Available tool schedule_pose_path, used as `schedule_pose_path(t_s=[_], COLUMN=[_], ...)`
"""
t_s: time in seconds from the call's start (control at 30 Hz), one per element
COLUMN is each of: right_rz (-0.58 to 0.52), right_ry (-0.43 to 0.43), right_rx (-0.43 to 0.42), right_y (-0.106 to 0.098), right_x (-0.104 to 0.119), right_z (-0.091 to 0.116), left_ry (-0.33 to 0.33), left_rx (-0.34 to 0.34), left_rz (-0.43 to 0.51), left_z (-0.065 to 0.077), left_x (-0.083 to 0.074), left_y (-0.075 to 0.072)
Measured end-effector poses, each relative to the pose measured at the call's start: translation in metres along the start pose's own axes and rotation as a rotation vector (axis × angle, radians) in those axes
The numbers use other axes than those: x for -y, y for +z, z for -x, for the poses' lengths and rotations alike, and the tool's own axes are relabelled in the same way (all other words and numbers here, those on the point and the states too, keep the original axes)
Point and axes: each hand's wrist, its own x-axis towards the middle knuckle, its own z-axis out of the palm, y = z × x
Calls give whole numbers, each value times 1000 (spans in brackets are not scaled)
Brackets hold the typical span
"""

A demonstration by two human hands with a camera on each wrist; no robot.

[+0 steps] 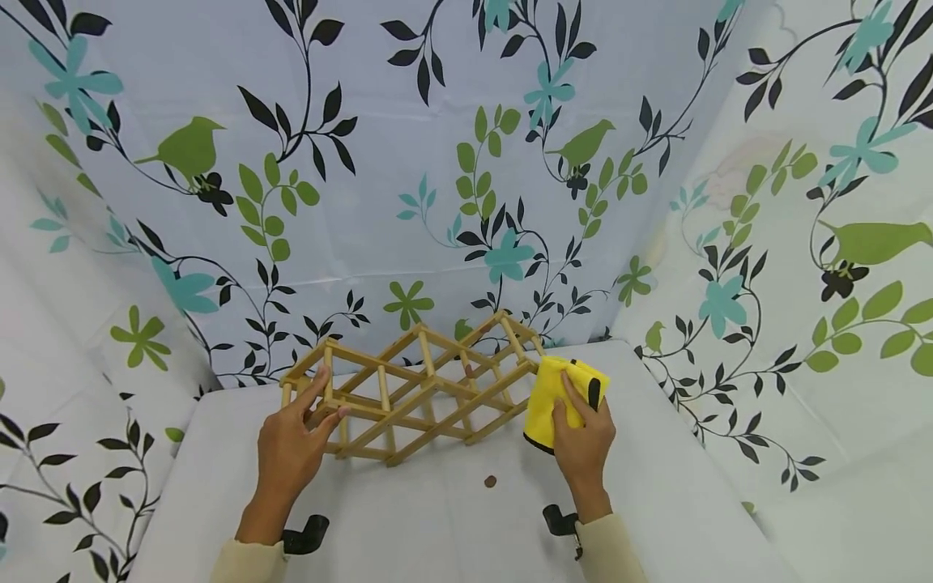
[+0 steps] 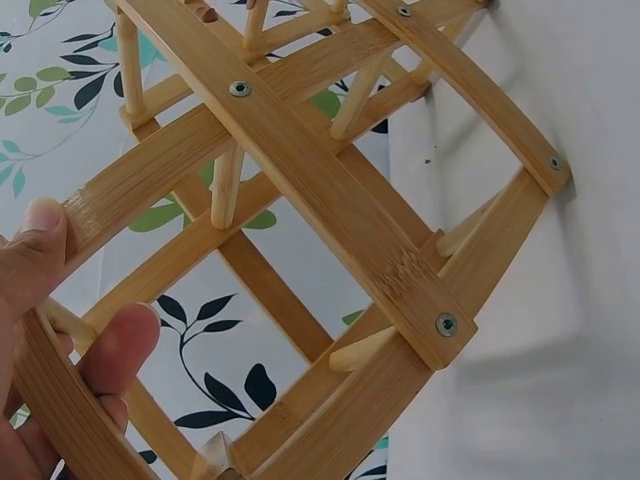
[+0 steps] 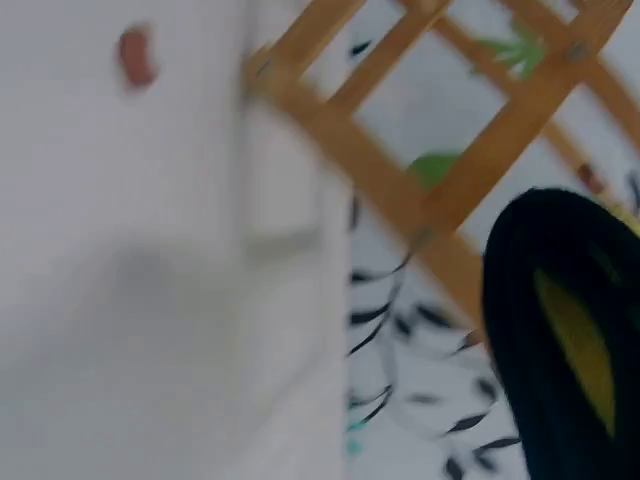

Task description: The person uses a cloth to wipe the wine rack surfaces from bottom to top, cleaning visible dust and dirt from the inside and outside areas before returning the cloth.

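Clearly, at the far left of the head view, a leaf-and-bird sheet [image 1: 328, 219] hangs down to a white table [image 1: 452, 534]. At lower left, a cream sleeve [image 1: 249, 563] and a black clip [image 1: 309, 534] sit at the left wrist. Above them the left hand [image 1: 291, 445] grasps the left end of a wooden rack [image 1: 430, 380], thumb and fingers about a slat. The left wrist view, at its left edge, shows thumb and fingertips on opposite sides of that wood; it also reveals round pegs [image 2: 226, 187] and at least 4 metal screws [image 2: 446, 324], details too small in the head view.

The rack stands at the lower centre of the head view, slats crossed in diamonds, its right end higher in the picture than its left. Below it, right of centre, a small brown spot [image 1: 490, 481] marks the table; the right wrist view has the spot at upper left, blurred.

Further right, the right hand [image 1: 586, 441] grasps a yellow cloth [image 1: 543, 409] with black edging, overlapping the rack's right end; I cannot tell whether cloth and wood touch. The right wrist view gives just a big black loop with yellow inside at lower right, near blurred slats. Under that hand, at lower right of the head view, are 1 more black clip [image 1: 559, 521] and cream sleeve [image 1: 611, 552].
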Motion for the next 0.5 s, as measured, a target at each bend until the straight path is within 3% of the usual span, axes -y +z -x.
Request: schedule_pose_path(t_s=[0.13, 0.27, 0.37, 0.5], right_rz=[-262, -325, -173, 105], right_ry=[-157, -248, -256, -211], right_rx=[67, 232, 300, 213], right_y=[13, 42, 62, 69], right_x=[44, 74, 75, 60], right_z=[6, 16, 27, 39], left_ry=[-10, -36, -39, -22], left_rx=[3, 4, 5, 37], left_rz=[-15, -26, -28, -26], left_z=[0, 3, 5, 3], left_x=[-1, -1, -1, -3], left_y=[-3, -3, -2, -3])
